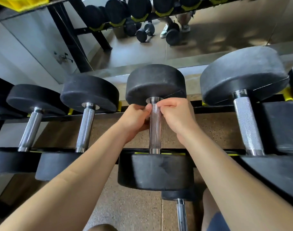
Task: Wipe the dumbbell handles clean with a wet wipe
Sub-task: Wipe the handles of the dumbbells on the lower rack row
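Head view: the dumbbell handle in work lies on the rack, mid-row, with its long axis running straight away from the person. Left hand and right hand flank its far end, equally near, fingers curled and pinching what appears to be a thin, pale wet wipe laid over the knurling. Judgement: the coming stroke must travel along that axis, back toward the person.

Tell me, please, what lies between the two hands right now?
The middle dumbbell's knurled handle runs between the left hand and the right hand, both pinching its top end; the head view shows this.
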`<state>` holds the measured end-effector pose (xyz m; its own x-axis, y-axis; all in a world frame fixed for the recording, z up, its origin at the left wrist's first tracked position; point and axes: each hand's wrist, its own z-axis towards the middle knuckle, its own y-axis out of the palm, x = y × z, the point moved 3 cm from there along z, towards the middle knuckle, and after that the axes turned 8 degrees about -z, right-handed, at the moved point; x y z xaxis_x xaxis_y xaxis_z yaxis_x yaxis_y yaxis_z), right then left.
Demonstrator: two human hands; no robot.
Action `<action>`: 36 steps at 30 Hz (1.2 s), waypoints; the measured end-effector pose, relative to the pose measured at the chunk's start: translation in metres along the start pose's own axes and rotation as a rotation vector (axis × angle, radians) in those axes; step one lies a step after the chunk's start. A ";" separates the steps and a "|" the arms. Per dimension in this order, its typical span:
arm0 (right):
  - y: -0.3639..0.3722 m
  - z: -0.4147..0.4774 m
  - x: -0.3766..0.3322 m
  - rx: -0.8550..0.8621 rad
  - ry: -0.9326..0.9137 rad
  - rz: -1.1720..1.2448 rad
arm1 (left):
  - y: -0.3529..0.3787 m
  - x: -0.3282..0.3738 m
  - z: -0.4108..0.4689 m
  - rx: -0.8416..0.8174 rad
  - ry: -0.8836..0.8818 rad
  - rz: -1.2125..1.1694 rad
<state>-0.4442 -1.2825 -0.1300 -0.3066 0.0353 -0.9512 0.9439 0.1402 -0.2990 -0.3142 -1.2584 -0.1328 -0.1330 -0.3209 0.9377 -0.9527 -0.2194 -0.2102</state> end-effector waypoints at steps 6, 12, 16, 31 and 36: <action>0.007 0.005 0.004 -0.033 0.086 0.096 | -0.013 -0.021 -0.025 -0.105 -0.007 0.387; 0.009 0.009 0.006 -0.044 0.118 0.100 | -0.014 0.016 -0.032 0.222 0.311 0.548; 0.007 0.006 0.010 -0.082 0.121 0.118 | -0.005 0.011 -0.043 0.167 0.321 0.557; -0.012 -0.006 -0.005 -0.334 -0.152 -0.351 | 0.000 0.028 -0.034 0.162 0.451 0.703; -0.006 -0.010 0.003 -0.307 -0.167 -0.356 | -0.010 0.019 -0.046 0.027 0.406 0.570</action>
<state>-0.4524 -1.2731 -0.1306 -0.5560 -0.2232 -0.8007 0.6964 0.4008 -0.5953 -0.3197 -1.2197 -0.1005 -0.7064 -0.0243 0.7074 -0.6978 -0.1438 -0.7017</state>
